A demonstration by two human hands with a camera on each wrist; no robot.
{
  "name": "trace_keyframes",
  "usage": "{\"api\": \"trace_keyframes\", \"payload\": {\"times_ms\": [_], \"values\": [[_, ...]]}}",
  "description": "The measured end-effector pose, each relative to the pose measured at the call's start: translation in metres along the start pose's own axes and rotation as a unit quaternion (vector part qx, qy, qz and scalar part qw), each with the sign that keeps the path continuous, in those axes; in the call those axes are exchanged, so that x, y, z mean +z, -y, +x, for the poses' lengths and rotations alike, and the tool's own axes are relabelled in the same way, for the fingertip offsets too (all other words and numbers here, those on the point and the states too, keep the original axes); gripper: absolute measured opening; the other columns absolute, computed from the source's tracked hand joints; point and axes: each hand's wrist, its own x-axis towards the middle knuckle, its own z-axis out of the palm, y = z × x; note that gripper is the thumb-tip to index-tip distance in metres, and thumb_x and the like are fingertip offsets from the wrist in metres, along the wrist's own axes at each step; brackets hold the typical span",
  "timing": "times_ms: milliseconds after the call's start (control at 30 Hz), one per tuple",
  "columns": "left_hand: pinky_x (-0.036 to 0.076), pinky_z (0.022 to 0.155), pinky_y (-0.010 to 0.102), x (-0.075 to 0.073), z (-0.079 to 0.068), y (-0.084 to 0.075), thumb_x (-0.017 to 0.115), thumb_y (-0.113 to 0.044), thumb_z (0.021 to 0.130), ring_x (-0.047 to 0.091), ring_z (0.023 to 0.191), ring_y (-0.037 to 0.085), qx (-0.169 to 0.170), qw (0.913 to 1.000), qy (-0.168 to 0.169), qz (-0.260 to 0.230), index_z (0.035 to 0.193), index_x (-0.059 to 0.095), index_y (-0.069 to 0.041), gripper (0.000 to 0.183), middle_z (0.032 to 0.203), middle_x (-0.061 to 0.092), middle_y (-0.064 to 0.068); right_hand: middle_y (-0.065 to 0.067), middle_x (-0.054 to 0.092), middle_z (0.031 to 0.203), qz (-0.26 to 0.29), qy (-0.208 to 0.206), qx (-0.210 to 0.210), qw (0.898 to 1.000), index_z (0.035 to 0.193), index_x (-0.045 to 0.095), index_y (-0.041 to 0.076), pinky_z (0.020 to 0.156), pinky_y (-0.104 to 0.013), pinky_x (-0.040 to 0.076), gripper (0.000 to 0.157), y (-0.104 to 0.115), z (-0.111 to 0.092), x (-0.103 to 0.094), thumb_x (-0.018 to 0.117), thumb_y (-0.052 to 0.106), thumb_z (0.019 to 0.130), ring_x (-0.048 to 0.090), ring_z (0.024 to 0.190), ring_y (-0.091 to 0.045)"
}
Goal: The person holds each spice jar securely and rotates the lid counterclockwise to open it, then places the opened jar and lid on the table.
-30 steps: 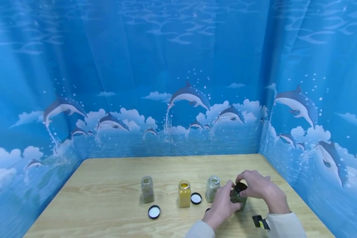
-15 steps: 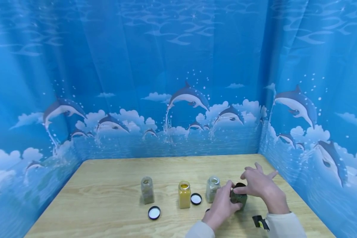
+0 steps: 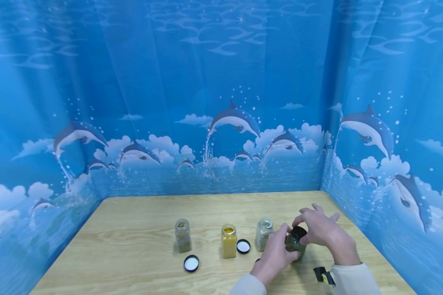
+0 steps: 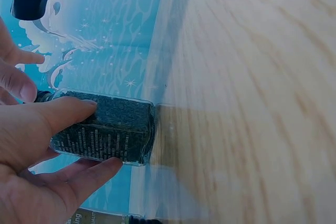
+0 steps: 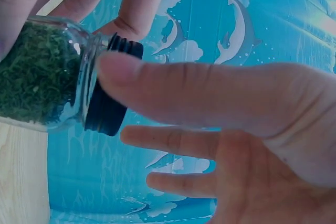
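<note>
At the right of the table, my left hand (image 3: pixel 275 256) grips a glass spice jar (image 4: pixel 115 129) of dark green dried herbs around its body. The jar stands on the table with its black ribbed lid (image 5: pixel 107 106) on the neck. My right hand (image 3: pixel 325 233) pinches that lid between thumb and forefinger. Its other fingers (image 5: pixel 173 141) stretch out free of the jar. Just left of the held jar stands an open jar of pale greyish contents (image 3: pixel 263 235). My left hand partly hides it.
An open jar of yellow powder (image 3: pixel 229 243) stands mid-table, with an upturned black lid (image 3: pixel 243 246) beside it. Farther left are an open greyish-brown jar (image 3: pixel 183 237) and another upturned lid (image 3: pixel 191 263). A dark edge (image 3: pixel 257 260) shows behind my left hand. Dolphin-printed curtains (image 3: pixel 221 176) surround the table.
Half a second ago my right fingers were spread more and the thumb lay across the lid. Now the thumb has drawn back and the forefinger curls round the lid. My left hand stays put.
</note>
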Motion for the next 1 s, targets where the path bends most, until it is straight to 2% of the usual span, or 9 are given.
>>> {"api": "trace_keyframes", "payload": {"times_ms": [300, 533, 700, 833, 1000], "values": [[0.048, 0.068, 0.016, -0.0001, 0.0001, 0.0004, 0.083, -0.018, 0.07, 0.058, 0.087, 0.001, 0.005, 1.0, 0.001, -0.003, 0.109, 0.052, -0.025, 0.05, 0.098, 0.064, -0.01, -0.025, 0.053, 0.131, 0.009, -0.007, -0.009, 1.0, 0.097, 0.071, 0.023, 0.078, -0.091, 0.002, 0.043, -0.0018, 0.0001, 0.0013, 0.086, 0.016, 0.058, 0.022, 0.129, -0.063], [0.048, 0.07, 0.018, -0.0005, 0.0012, 0.0001, 0.083, -0.019, 0.071, 0.058, 0.088, 0.001, -0.01, 0.9999, 0.011, -0.005, 0.105, 0.052, -0.027, 0.047, 0.095, 0.062, -0.012, -0.025, 0.052, 0.132, 0.016, 0.004, 0.004, 1.0, 0.104, 0.069, 0.019, 0.078, -0.091, 0.005, 0.041, -0.0035, 0.0014, 0.0014, 0.081, 0.039, 0.07, 0.021, 0.13, -0.062], [0.049, 0.071, 0.017, -0.0006, 0.0012, 0.0, 0.083, -0.018, 0.071, 0.058, 0.087, 0.001, -0.004, 0.9999, 0.01, -0.004, 0.101, 0.052, -0.027, 0.045, 0.093, 0.062, -0.013, -0.019, 0.059, 0.122, 0.002, 0.002, 0.018, 1.0, 0.093, 0.071, 0.017, 0.079, -0.091, 0.008, 0.037, -0.0044, 0.0032, 0.0013, 0.075, 0.048, 0.075, 0.022, 0.129, -0.063], [0.048, 0.069, 0.017, -0.0013, 0.0008, -0.0006, 0.083, -0.018, 0.071, 0.058, 0.086, 0.001, -0.008, 0.9999, 0.012, -0.004, 0.101, 0.052, -0.028, 0.045, 0.093, 0.062, -0.013, -0.015, 0.062, 0.117, 0.004, 0.003, 0.017, 1.0, 0.088, 0.071, 0.018, 0.079, -0.091, 0.008, 0.032, -0.0045, 0.0028, 0.0019, 0.078, 0.045, 0.073, 0.025, 0.129, -0.062], [0.047, 0.066, 0.016, -0.0018, 0.0, -0.0011, 0.083, -0.018, 0.07, 0.057, 0.084, 0.002, -0.007, 0.9999, 0.008, -0.004, 0.105, 0.052, -0.026, 0.048, 0.092, 0.063, -0.01, -0.016, 0.06, 0.122, 0.01, 0.002, -0.009, 1.0, 0.096, 0.07, 0.019, 0.079, -0.091, 0.009, 0.032, -0.0047, 0.0023, 0.0026, 0.083, 0.032, 0.069, 0.026, 0.128, -0.061]]}}
